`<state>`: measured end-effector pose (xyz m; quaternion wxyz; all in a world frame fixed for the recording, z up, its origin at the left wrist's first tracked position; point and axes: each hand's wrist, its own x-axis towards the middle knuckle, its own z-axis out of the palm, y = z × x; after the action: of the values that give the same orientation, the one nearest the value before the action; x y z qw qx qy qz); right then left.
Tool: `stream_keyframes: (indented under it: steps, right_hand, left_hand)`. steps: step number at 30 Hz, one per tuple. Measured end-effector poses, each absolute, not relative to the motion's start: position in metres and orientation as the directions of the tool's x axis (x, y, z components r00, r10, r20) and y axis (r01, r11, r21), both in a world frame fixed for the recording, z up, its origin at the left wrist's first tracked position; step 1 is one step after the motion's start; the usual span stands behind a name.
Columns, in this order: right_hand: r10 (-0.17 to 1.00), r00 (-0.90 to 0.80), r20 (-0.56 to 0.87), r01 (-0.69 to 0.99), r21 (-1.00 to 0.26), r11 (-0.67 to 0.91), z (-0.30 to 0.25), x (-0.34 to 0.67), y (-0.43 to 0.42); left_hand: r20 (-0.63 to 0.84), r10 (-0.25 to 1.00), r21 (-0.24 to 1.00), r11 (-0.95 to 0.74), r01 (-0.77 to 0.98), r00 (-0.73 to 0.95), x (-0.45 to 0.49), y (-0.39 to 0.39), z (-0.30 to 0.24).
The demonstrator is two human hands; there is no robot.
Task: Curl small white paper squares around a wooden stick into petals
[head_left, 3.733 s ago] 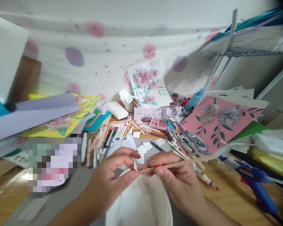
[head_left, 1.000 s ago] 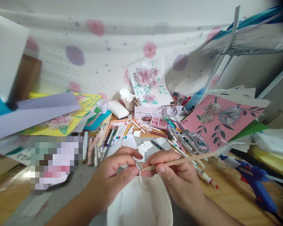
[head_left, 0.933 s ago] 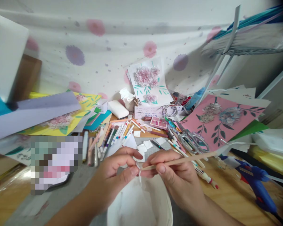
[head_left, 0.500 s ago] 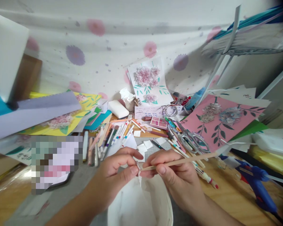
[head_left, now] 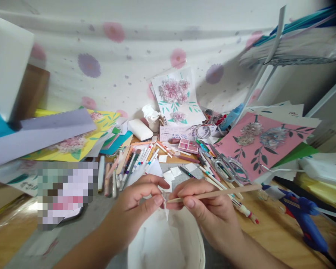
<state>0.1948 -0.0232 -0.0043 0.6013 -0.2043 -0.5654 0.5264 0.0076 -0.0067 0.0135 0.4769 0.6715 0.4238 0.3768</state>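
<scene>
Over a tub (head_left: 194,235), the curled left hand (head_left: 137,203) pinches a white strip (head_left: 167,213); the right hand (head_left: 212,211) grips a slanted stick (head_left: 226,192).

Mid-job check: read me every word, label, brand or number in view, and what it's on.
"4:00" and "7:00", as best I can read: handwritten card; the rest of its writing is too blurred.
Writing too small or blurred to read: white flower picture, pink sheet, cream sheet, leaf-painted sheet at far left, glue gun label.
</scene>
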Motion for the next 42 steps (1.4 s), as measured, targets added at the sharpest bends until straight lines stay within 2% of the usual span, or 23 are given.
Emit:
stream_keyframes:
  steps: [3, 14, 20, 25, 28, 32, 37, 42]
  right_hand:
    - [0.861, -0.192, 0.471, -0.383, -0.844, 0.376, -0.003, 0.195, -0.023]
    - [0.855, -0.218, 0.471, -0.501, -0.806, 0.316, -0.002, 0.193, -0.022]
    - [0.852, -0.238, 0.467, -0.508, -0.807, 0.301, -0.004, 0.193, -0.022]
    - [0.823, -0.191, 0.535, -0.336, -0.823, 0.457, -0.003, 0.196, -0.021]
    - [0.763, -0.174, 0.622, -0.2, -0.781, 0.591, -0.001, 0.198, -0.021]
    - [0.691, -0.216, 0.69, -0.089, -0.719, 0.689, -0.001, 0.201, -0.02]
    - [0.641, -0.235, 0.731, -0.024, -0.663, 0.748, -0.001, 0.201, -0.019]
    - [0.653, -0.231, 0.722, 0.001, -0.671, 0.742, 0.0, 0.201, -0.02]
  left_hand:
    - [0.108, 0.927, 0.962, -0.189, 0.199, 0.36, 0.007, -0.007, 0.012]
    - [0.1, 0.911, 0.955, -0.201, 0.218, 0.4, 0.007, -0.005, 0.012]
    - [0.098, 0.913, 0.953, -0.2, 0.226, 0.396, 0.007, -0.005, 0.012]
    - [0.171, 0.911, 0.922, -0.282, 0.266, 0.375, 0.007, -0.007, 0.011]
    - [0.282, 0.882, 0.86, -0.407, 0.31, 0.377, 0.006, -0.008, 0.007]
    - [0.351, 0.862, 0.788, -0.483, 0.383, 0.366, 0.006, -0.008, 0.001]
    - [0.375, 0.852, 0.746, -0.511, 0.427, 0.365, 0.006, -0.007, 0.001]
    - [0.341, 0.871, 0.752, -0.479, 0.452, 0.355, 0.005, -0.006, 0.002]
